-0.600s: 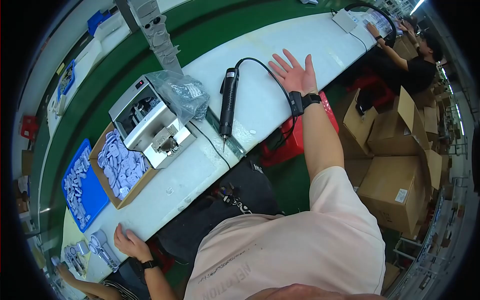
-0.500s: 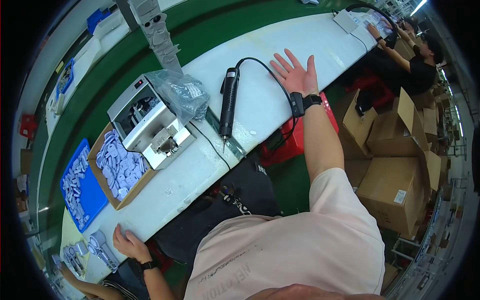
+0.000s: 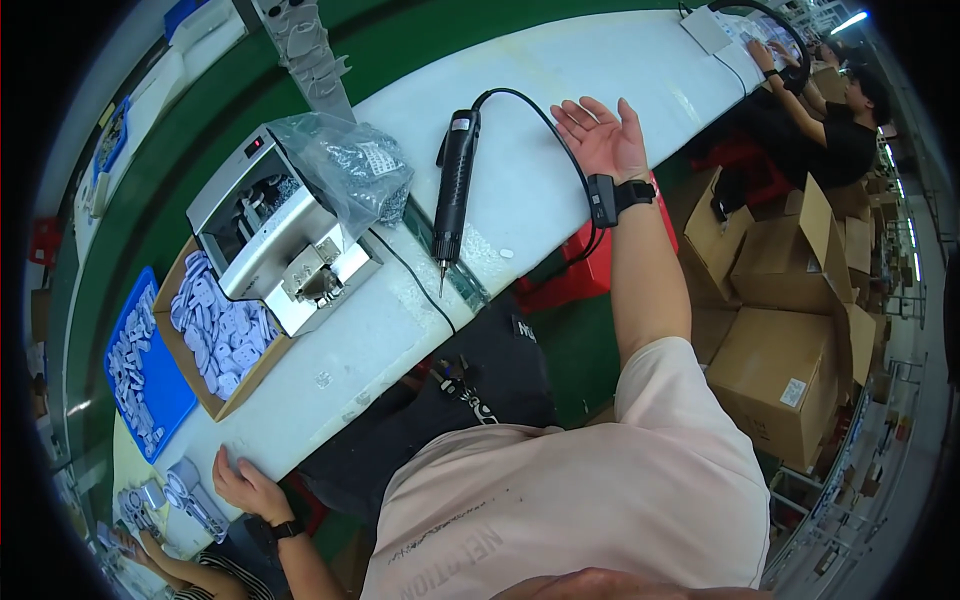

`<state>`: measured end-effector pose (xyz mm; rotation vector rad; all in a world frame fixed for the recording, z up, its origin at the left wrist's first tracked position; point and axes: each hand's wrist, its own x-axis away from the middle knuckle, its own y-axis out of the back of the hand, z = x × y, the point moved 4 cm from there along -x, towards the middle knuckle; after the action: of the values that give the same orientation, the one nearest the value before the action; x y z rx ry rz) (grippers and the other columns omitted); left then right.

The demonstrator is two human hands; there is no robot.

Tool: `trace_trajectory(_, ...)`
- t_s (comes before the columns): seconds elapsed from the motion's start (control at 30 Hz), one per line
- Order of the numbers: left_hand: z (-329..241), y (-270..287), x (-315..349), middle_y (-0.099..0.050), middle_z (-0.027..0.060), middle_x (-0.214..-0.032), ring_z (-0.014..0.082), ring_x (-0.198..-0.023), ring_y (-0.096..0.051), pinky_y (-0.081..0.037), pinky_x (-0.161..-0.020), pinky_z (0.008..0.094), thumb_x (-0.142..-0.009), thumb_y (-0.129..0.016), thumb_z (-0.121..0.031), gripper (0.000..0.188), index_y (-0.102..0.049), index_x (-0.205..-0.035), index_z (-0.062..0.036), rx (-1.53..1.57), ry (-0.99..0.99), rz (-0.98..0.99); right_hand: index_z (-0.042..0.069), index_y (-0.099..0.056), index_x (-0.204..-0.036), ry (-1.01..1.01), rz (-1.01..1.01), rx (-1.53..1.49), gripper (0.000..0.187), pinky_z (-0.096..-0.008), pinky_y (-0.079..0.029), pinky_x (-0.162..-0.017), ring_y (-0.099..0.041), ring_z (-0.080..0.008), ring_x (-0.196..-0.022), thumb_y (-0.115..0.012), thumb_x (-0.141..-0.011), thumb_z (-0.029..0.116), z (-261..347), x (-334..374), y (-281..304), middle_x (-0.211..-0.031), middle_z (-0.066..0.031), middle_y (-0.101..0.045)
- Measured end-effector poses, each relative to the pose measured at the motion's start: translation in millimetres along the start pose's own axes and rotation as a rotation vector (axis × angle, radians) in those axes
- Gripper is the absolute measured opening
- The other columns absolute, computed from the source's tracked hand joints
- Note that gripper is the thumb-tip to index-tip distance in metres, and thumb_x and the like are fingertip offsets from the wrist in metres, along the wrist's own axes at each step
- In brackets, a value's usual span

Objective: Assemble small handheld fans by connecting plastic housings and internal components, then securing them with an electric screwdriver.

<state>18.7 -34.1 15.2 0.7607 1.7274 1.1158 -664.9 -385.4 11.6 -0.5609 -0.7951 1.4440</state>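
Palm up over the white bench, my right hand holds nothing, and its fingers are loosely spread and slightly curled. To its left lies a black electric screwdriver, its cord running round to beside my right wrist. My left hand rests at the bench's near edge at lower left, with fingers apart and nothing in them. Close to that hand are light grey handheld-fan-like parts. A silver screw feeder stands at the middle left, beside a clear plastic bag of small metal pieces.
A cardboard box of pale plastic parts and a blue tray sit left of the feeder. Open cartons stack at right, near a red stool. Co-workers sit at upper right and lower left.
The fingers of my right hand have curled in a little and the hand has shifted slightly right. The whole view has shifted slightly. My left hand stays at the bench edge.
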Motion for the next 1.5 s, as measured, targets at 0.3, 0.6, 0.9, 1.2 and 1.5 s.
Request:
trace_trajectory(0.3,-3,3,2,-0.063,0.0189,-0.13,0.0378,-0.121,-0.056,-0.041,-0.106,0.0477,-0.096,-0.057,-0.012,0.038,-0.065,-0.131,-0.0012,-0.01,0.011,-0.016,0.0,-0.05,-0.147,-0.019,-0.043,0.056,0.059,-0.0449,-0.051,-0.108,-0.062,-0.0373,-0.127,-0.051,-0.107,0.043,0,2,-2,-0.14,-0.0268,-0.061)
trace_trajectory(0.6,-8,2,-2,-0.063,0.0188,-0.13,0.038,-0.12,-0.056,-0.041,-0.106,0.048,-0.096,-0.057,-0.012,0.037,-0.065,-0.13,-0.001,-0.007,0.018,-0.022,-0.002,-0.05,-0.146,-0.078,0.007,0.05,0.05,-0.0416,-0.053,-0.106,-0.064,-0.0338,-0.123,-0.049,-0.109,0.032,4,-9,19,-0.136,-0.0259,-0.063)
trace_trajectory(0.9,-8,4,-2,-0.064,0.0189,-0.129,0.0388,-0.12,-0.056,-0.042,-0.105,0.0489,-0.095,-0.057,-0.013,0.038,-0.065,-0.131,-0.0011,-0.003,0.015,-0.016,-0.002,-0.049,-0.146,-0.079,0.041,0.029,0.05,-0.039,-0.055,-0.099,-0.066,-0.0291,-0.111,-0.051,-0.108,0.03,3,-10,11,-0.126,-0.0236,-0.067)
trace_trajectory(1.2,-5,2,-1,-0.064,0.0185,-0.131,0.0384,-0.121,-0.056,-0.042,-0.105,0.0489,-0.095,-0.057,-0.013,0.039,-0.065,-0.132,-0.0023,-0.014,0.006,-0.03,-0.001,-0.047,-0.148,-0.087,0.016,0.04,0.052,-0.0359,-0.056,-0.092,-0.066,-0.0268,-0.105,-0.053,-0.107,0.03,1,-13,13,-0.124,-0.0225,-0.066)
trace_trajectory(1.5,-7,1,-1,-0.062,0.0171,-0.133,0.037,-0.123,-0.054,-0.041,-0.104,0.0478,-0.096,-0.057,-0.015,0.038,-0.066,-0.132,-0.0042,-0.032,0.018,-0.016,-0.001,-0.047,-0.148,-0.107,-0.008,0.043,0.054,-0.0359,-0.056,-0.09,-0.066,-0.0269,-0.104,-0.056,-0.106,0.031,2,-10,13,-0.124,-0.0236,-0.065)
